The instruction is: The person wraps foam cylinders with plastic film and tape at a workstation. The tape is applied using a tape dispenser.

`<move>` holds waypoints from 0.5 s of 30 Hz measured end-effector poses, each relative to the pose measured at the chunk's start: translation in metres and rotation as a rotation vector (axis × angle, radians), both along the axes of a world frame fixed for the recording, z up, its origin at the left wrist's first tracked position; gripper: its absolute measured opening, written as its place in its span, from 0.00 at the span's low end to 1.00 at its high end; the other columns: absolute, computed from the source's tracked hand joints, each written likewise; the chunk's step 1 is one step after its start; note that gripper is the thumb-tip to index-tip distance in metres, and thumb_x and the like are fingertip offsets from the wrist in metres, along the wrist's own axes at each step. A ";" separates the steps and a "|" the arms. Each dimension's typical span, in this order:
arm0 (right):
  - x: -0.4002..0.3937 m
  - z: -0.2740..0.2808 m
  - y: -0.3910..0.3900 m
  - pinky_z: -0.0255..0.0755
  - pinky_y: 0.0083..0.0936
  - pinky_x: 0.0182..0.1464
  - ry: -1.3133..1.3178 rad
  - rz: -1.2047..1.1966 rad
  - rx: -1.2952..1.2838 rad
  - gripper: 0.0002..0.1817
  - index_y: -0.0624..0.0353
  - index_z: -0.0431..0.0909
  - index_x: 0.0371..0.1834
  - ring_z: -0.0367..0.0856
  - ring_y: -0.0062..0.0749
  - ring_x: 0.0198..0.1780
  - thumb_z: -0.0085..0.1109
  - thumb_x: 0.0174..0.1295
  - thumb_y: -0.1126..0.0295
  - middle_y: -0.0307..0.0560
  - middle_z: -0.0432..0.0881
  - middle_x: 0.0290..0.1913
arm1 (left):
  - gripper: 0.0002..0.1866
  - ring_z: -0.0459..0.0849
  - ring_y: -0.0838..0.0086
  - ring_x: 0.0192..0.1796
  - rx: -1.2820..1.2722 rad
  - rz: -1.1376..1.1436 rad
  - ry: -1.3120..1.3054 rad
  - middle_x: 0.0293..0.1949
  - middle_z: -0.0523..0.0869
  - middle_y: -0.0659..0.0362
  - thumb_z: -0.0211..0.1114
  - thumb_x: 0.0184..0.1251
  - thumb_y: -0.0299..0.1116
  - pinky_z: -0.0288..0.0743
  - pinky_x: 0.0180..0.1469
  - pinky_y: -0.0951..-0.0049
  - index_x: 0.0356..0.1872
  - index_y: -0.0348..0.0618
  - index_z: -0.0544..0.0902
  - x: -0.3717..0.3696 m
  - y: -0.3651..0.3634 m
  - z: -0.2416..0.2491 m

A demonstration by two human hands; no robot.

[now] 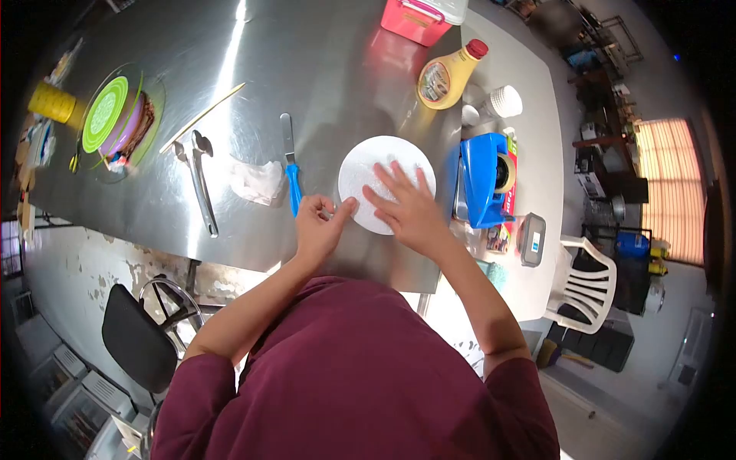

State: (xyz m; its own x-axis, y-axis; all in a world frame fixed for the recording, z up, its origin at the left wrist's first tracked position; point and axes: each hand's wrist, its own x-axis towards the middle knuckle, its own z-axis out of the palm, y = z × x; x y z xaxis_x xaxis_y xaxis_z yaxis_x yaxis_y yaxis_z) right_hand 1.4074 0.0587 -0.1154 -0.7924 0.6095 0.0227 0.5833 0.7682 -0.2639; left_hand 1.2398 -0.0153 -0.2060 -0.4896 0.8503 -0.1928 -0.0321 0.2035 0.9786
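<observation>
A round white cake board [356, 172] lies on the metal table in front of me. My right hand [410, 211] rests on it with the fingers spread. My left hand [318, 230] is at the board's lower left edge, its fingers loosely curled and its thumb apart from them near the rim. Nothing shows in its grip. Close beside the left hand lies a small offset spatula [293, 180] with a blue handle and a metal blade. Left of the spatula is a crumpled white paper towel [257, 182].
A metal tool [201, 184] and a thin wooden stick [203, 116] lie farther left, near a green and purple round item [107, 115]. To the right stand a yellow bottle [448, 75], a blue tape dispenser [481, 180] and a pink box [418, 21].
</observation>
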 end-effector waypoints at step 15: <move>-0.026 -0.009 -0.021 0.59 0.40 0.68 0.468 -0.205 -0.023 0.21 0.67 0.74 0.57 0.67 0.45 0.67 0.57 0.62 0.69 0.55 0.71 0.64 | 0.21 0.61 0.91 0.18 0.006 -0.192 -0.067 0.18 0.68 0.73 0.75 0.55 0.38 0.49 0.19 0.85 0.28 0.49 0.65 -0.018 0.007 -0.003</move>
